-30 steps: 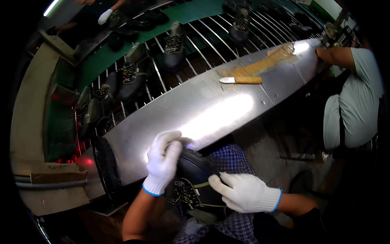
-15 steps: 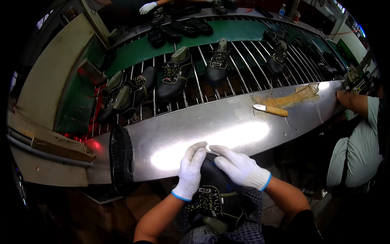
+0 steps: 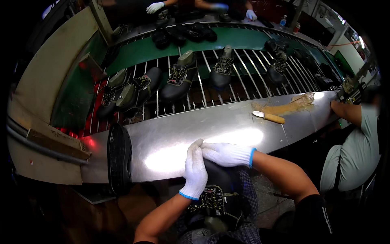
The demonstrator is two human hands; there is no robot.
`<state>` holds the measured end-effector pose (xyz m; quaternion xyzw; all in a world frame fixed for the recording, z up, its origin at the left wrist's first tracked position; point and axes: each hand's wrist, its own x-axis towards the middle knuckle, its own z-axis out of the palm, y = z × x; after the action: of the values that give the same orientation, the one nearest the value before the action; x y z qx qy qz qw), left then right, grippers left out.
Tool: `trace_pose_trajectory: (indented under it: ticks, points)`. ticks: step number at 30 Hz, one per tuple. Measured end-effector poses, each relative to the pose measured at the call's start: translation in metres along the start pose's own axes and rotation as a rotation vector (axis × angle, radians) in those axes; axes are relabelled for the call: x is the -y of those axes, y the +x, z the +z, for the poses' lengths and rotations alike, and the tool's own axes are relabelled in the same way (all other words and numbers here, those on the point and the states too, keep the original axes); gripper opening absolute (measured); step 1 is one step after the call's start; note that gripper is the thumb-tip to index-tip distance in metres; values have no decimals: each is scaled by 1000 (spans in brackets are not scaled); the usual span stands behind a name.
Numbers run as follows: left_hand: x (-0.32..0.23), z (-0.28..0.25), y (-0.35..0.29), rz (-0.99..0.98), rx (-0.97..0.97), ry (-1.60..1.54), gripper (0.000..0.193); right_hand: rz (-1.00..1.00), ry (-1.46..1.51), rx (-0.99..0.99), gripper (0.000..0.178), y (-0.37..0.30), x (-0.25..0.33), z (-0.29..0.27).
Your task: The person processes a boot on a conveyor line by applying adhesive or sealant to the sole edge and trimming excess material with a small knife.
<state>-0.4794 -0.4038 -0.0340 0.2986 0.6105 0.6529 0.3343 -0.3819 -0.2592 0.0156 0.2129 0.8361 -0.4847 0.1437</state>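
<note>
A black lace-up shoe (image 3: pixel 219 175) rests upright against my lap, toe pointing away from me, with yellow-flecked laces and a greenish last inside. Both my hands wear white knit gloves with blue cuffs. My left hand (image 3: pixel 196 170) is closed round the left side of the toe, its fingers pointing forward. From the right, my right hand (image 3: pixel 228 154) lies across the front of the toe, its fingertips meeting the left hand. The toe's front edge and the shoe's underside are hidden by the gloves.
Ahead runs a metal bench (image 3: pixel 195 126) with a black sole (image 3: pixel 119 158) at its left and a wooden-handled knife (image 3: pixel 273 118) near brown tape (image 3: pixel 284 107). Beyond, several shoes (image 3: pixel 176 83) stand on a roller conveyor. A person (image 3: pixel 351 150) sits at right; gloved hands (image 3: pixel 155 7) work across.
My right hand has swung forward and left, now lying flatter across the toe against my left fingers. My left hand has turned more upright. Across the conveyor, another gloved hand has come into view.
</note>
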Motion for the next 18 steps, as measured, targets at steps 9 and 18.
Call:
trace_pose_trajectory:
  ticks: [9,18]
  points:
    - [-9,-10,4,-134,91,-217,47,-77,189,54,61,-16,2,-18]
    - [-65,-13,-20,-165,150,-343,45,-316,285,-381,65,-93,18,43]
